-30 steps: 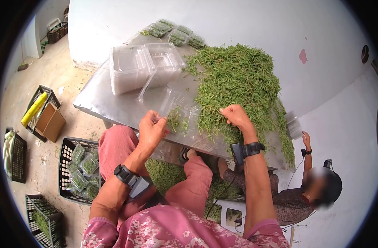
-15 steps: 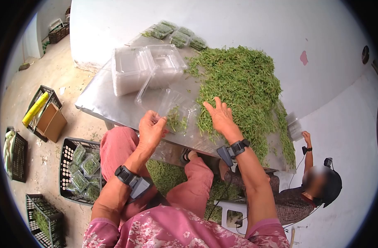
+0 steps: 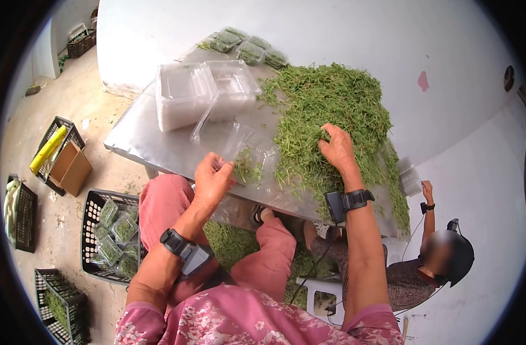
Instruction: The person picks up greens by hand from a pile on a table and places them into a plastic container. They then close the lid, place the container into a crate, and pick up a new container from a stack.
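My left hand [image 3: 212, 177] is closed, its thumb and fingers pinching the near left side of an open clear plastic clamshell box [image 3: 267, 156]. A few green sprigs [image 3: 247, 168] lie inside that box, and its lid stands raised at the back. Over the large heap of leafy green shoots [image 3: 332, 98], my right hand [image 3: 340, 152] is closed, with a few of the shoots between thumb and fingers. A tall stack of empty clear clamshell boxes [image 3: 185, 98] stands just behind the open box.
Filled boxes [image 3: 250, 53] sit at the back of the metal table [image 3: 139, 129]. A black crate [image 3: 110, 198] of filled boxes stands on the floor by my left knee. More crates [image 3: 59, 307] are at the left. At right, a co-worker [image 3: 409, 276] holds clear boxes [image 3: 409, 177].
My right hand has moved right and away from me across the heap, and its spread fingers have closed on some shoots. My left hand stays on the box.
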`<state>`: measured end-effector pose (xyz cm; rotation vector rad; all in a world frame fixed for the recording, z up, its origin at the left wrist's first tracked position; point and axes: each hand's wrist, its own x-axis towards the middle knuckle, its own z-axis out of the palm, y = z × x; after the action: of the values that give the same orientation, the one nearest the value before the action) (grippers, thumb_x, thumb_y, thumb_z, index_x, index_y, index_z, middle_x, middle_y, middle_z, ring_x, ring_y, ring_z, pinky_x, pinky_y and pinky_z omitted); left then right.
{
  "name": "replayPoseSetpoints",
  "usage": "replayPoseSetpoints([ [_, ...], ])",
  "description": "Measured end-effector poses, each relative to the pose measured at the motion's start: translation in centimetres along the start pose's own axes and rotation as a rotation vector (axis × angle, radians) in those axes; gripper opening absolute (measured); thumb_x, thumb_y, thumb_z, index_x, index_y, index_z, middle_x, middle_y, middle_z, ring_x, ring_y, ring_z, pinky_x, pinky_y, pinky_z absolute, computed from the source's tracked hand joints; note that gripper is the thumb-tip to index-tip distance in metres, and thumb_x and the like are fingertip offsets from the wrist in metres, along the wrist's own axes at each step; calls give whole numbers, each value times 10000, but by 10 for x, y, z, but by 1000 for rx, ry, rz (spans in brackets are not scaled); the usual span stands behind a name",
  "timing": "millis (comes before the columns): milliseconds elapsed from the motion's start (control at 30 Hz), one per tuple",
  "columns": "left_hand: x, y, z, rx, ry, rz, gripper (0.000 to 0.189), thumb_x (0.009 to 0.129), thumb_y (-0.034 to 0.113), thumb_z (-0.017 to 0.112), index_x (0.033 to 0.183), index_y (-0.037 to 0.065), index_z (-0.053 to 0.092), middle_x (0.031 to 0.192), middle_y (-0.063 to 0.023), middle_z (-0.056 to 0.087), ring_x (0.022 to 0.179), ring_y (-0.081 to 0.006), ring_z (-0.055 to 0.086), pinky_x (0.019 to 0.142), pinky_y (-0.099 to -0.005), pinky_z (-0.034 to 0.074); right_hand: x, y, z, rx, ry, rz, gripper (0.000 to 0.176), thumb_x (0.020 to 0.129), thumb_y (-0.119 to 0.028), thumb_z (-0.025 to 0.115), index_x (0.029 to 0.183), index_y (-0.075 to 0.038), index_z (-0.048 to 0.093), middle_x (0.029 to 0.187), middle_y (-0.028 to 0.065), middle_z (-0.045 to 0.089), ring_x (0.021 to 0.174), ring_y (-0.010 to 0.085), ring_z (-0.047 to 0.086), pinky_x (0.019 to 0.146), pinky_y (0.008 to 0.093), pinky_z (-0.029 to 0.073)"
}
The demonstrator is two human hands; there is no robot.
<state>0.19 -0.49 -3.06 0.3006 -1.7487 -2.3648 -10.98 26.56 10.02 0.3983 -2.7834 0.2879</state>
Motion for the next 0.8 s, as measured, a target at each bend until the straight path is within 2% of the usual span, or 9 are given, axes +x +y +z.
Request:
replayPoseSetpoints([
  [67, 3, -5, -2, -1, -7, 1, 185, 870, 117, 647, 827, 29, 490, 649, -58, 578, 514, -143, 603, 436, -266, 450, 1, -11, -21, 22, -50, 104, 257, 774, -113, 693, 989, -7, 601, 861, 189, 640, 752, 371, 608, 708, 453, 480],
  [100, 4, -8, -2, -1, -11, 2, 199, 858, 119, 658, 837, 18, 488, 674, -70, 592, 521, -150, 619, 434, -275, 461, -1, -9, -22, 84, -5, 76, 280, 781, -137, 702, 989, 19, 598, 825, 218, 655, 707, 370, 612, 698, 463, 478],
  [200, 5, -11, -2, 0, 0, 27, 196, 859, 119, 659, 839, 20, 491, 675, -70, 591, 520, -151, 616, 431, -272, 456, 4, -12, -22, -11, -202, 275, 340, 793, -181, 720, 1043, 24, 614, 892, 223, 668, 787, 357, 646, 745, 453, 496],
  [300, 4, -7, -1, 19, 6, 4, 195, 859, 119, 660, 840, 19, 493, 675, -68, 590, 519, -153, 612, 437, -274, 457, -3, 11, 3, -96, -161, 140, 427, 789, -241, 751, 1086, 38, 620, 944, 228, 676, 858, 354, 664, 780, 428, 514],
  [400, 3, -6, -1, -5, 10, -10, 194, 861, 121, 659, 839, 17, 497, 675, -66, 588, 516, -154, 608, 445, -278, 460, -4, 20, 8, 6, -196, 229, 492, 774, -290, 774, 1100, 46, 623, 965, 236, 677, 916, 361, 666, 813, 423, 519],
  [500, 2, -5, -1, -22, 4, -9, 195, 862, 124, 659, 842, 16, 498, 679, -66, 587, 515, -154, 607, 448, -281, 462, -3, 29, 12, 81, -166, 268, 520, 759, -328, 794, 1093, 35, 627, 875, 175, 694, 800, 291, 674, 738, 420, 525],
  [600, 4, -9, -1, 6, -1, 13, 194, 864, 126, 658, 844, 18, 499, 683, -67, 586, 515, -153, 607, 445, -280, 461, 1, 19, 5, 43, -318, 338, 629, 724, -397, 800, 1109, 63, 613, 1006, 273, 660, 984, 371, 646, 844, 444, 504],
  [700, 5, -11, -1, 12, 4, 20, 195, 864, 128, 659, 840, 20, 498, 681, -67, 586, 519, -151, 610, 440, -277, 458, -9, 11, 25, -101, -356, 182, 707, 697, -429, 813, 1143, 71, 588, 1102, 279, 622, 1044, 378, 623, 865, 445, 506],
  [800, 4, -7, -1, 0, 13, 15, 201, 861, 131, 661, 836, 19, 496, 675, -67, 589, 519, -147, 613, 431, -275, 454, -28, -11, 39, -229, -374, 132, 746, 696, -426, 817, 1187, 73, 559, 1196, 282, 568, 1098, 393, 594, 896, 458, 505],
])
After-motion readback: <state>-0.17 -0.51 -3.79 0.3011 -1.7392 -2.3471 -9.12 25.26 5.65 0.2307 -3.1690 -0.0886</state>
